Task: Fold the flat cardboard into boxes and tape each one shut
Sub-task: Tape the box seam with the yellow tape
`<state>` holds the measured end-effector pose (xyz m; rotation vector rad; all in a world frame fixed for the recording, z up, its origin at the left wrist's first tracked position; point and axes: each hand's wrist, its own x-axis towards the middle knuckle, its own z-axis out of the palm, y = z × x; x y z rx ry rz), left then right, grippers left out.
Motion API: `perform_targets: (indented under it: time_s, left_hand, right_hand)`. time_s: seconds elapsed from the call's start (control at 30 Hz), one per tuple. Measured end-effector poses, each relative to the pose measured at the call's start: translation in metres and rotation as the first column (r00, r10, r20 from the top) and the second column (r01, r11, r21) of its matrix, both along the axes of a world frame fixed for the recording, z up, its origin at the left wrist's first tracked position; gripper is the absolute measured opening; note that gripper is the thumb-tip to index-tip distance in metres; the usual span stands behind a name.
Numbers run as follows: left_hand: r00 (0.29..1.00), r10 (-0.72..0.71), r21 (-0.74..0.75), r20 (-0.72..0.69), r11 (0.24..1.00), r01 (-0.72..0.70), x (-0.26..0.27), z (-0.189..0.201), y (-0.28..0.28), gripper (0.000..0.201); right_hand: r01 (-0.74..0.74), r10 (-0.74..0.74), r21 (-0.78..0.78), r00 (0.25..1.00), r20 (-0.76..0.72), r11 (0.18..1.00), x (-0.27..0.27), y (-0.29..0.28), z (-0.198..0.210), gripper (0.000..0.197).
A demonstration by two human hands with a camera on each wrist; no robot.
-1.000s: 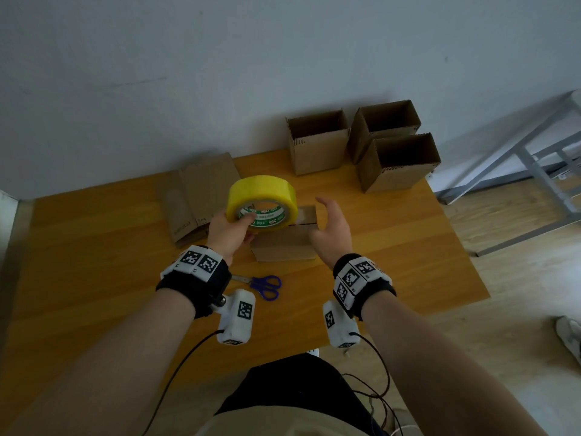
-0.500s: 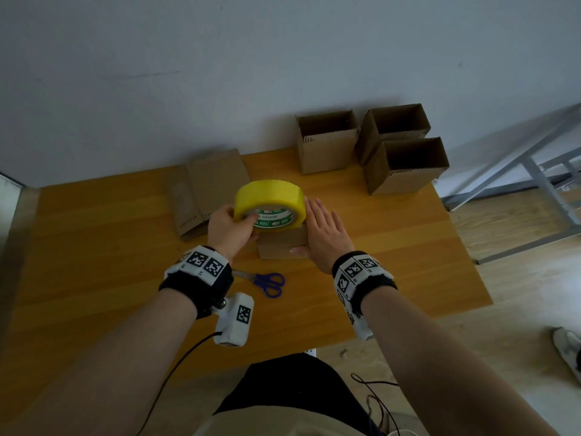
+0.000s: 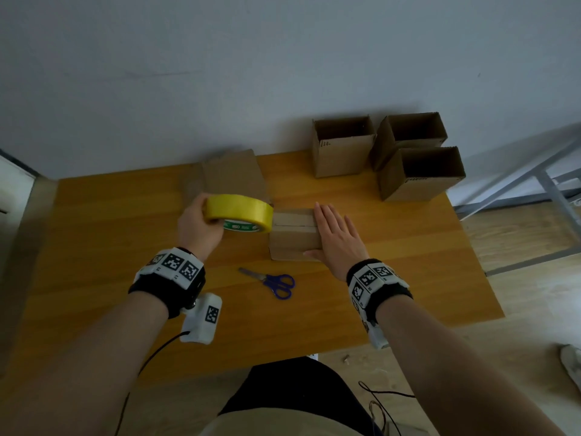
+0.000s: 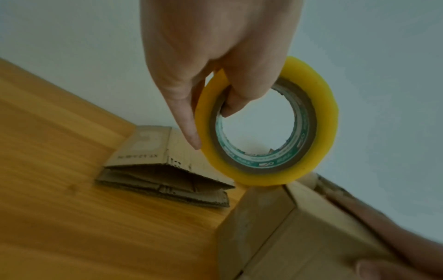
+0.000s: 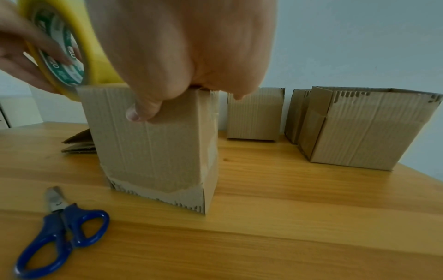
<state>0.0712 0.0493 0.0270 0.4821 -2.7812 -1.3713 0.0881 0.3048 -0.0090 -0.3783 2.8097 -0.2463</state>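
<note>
A small cardboard box [image 3: 294, 236] [image 5: 153, 144] stands on the wooden table [image 3: 125, 247], its top flaps closed with a strip of tape along the seam. My right hand [image 3: 336, 232] lies flat on the box's right top edge, fingers straight, thumb down the near side. My left hand [image 3: 199, 225] grips a yellow tape roll [image 3: 240, 212] [image 4: 268, 121] just left of the box, fingers hooked through its core [image 4: 237, 94]. A stack of flat cardboard [image 3: 232, 174] [image 4: 165, 168] lies behind the roll.
Blue-handled scissors [image 3: 272, 281] [image 5: 59, 225] lie on the table in front of the box. Three open-topped boxes [image 3: 342, 146] [image 3: 408, 133] [image 3: 421, 173] stand at the back right by the wall. A grey metal frame [image 3: 540, 174] stands on the floor to the right.
My left hand has drawn the tape roll left off the box top, leaving tape along the seam. My right hand has slid to the box's right edge and flattened.
</note>
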Motion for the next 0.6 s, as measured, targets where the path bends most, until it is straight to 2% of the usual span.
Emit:
perform_targets:
  time_s: [0.1,0.4,0.5,0.6]
  left_hand:
    - [0.999,-0.037,-0.093,0.016,0.995,0.038,0.002,-0.002,-0.005,0.023]
    - [0.995,-0.042,-0.173,0.088,0.983,0.057,-0.011,-0.006,-0.016,0.028]
    - [0.994,-0.053,-0.169,0.092,0.983,0.068,-0.011,-0.007,-0.016,0.029]
    - [0.995,-0.051,-0.143,0.092,0.988,0.063,-0.01,-0.009,-0.018,0.031]
  right_hand:
    - [-0.007,0.007,0.003,1.0,0.006,1.0,0.0,-0.002,0.0,0.096]
    - [-0.002,0.002,-0.02,1.0,-0.015,1.0,-0.002,-0.003,-0.001,0.095]
    - [-0.006,0.005,-0.018,0.998,-0.059,1.0,-0.004,-0.004,0.003,0.102]
    - [-0.083,0.082,-0.011,0.995,-0.059,0.997,-0.011,-0.015,0.008,0.116]
